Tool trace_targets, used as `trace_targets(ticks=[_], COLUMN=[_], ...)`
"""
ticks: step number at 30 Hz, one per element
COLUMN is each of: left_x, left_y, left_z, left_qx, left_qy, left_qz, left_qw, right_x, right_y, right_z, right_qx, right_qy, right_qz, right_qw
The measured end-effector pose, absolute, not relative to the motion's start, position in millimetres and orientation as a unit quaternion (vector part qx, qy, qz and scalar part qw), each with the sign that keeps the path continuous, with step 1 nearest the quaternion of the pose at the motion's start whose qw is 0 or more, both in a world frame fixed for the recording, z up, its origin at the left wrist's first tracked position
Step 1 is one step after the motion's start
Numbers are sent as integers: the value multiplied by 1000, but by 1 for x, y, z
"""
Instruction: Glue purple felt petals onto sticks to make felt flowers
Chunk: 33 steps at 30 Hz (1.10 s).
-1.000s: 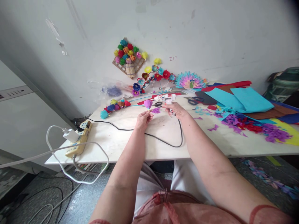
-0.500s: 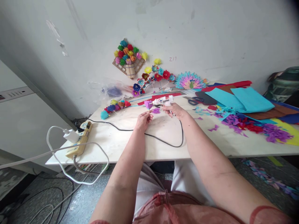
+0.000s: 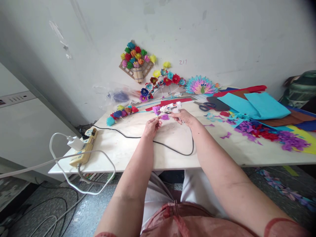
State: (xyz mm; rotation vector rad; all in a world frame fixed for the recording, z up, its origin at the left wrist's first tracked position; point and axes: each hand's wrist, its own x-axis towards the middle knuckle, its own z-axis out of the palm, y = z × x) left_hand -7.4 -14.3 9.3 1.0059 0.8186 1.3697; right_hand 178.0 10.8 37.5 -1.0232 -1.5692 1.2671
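Note:
My left hand [image 3: 153,126] pinches the stem of a purple paper flower [image 3: 156,110], its head upright above my fingertips. Wrapped round the handle of a white glue gun [image 3: 170,107] is my right hand [image 3: 182,116]. The gun's nozzle points left and is at the flower; whether it touches cannot be made out. On the table below the gun lies a loose purple petal piece [image 3: 165,117]. A black cord [image 3: 172,151] loops from the gun across the table.
A power strip [image 3: 85,149] with a white plug sits at the table's left. Small paper flowers [image 3: 120,114] lie at the back left. Scissors [image 3: 206,106], cyan sheets [image 3: 265,105] and purple scraps [image 3: 291,140] spread over the right. A flower basket [image 3: 137,75] hangs on the wall.
The glue gun has shifted slightly left and its nozzle end is closer to the purple flower. My left hand has barely moved.

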Motion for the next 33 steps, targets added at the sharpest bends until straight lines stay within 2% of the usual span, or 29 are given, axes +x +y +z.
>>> trace_targets(ticks=[33], left_x=[-8], left_y=[-14], left_z=[8], left_qx=[442], left_qy=[351], left_qz=[582], left_qw=[586], right_x=[170], right_y=[7], right_z=[44], right_qx=[-447], right_qy=[-605], right_qz=[435], right_qw=[495])
